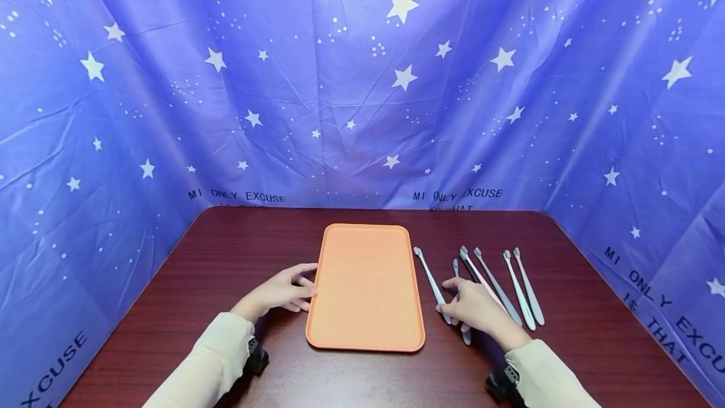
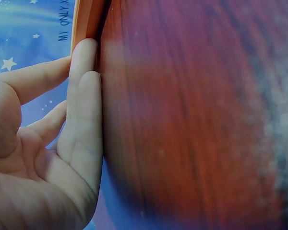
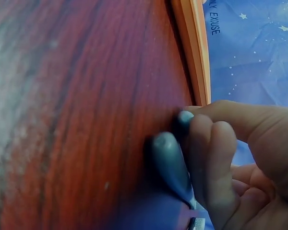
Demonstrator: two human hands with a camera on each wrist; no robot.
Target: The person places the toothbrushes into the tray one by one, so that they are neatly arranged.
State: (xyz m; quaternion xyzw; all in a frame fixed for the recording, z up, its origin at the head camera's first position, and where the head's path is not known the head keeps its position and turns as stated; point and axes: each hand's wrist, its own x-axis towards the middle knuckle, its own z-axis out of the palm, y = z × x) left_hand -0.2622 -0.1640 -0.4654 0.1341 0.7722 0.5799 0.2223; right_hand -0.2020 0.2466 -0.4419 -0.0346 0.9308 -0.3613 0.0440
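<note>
An orange tray [image 1: 365,288] lies flat on the table with nothing on it. Beside its left edge is my left hand [image 1: 283,288], thumb and straight fingers touching the rim. In the left wrist view the fingertips [image 2: 86,50] rest against the tray's side wall, low by the tabletop. My right hand [image 1: 478,307] pinches the handle end of a pale blue toothbrush [image 1: 430,279] right of the tray. Partly hidden under that hand is a grey-blue toothbrush [image 1: 466,336]; its rounded handle end [image 3: 168,153] shows close to my fingers in the right wrist view.
Farther right lie a black-and-pink toothbrush [image 1: 472,266], a dark grey toothbrush [image 1: 498,285] and two pale toothbrushes [image 1: 518,291], heads pointing away. Everything rests on a dark red wooden table [image 1: 255,238]. A blue star-print cloth [image 1: 362,80] encloses its back and sides.
</note>
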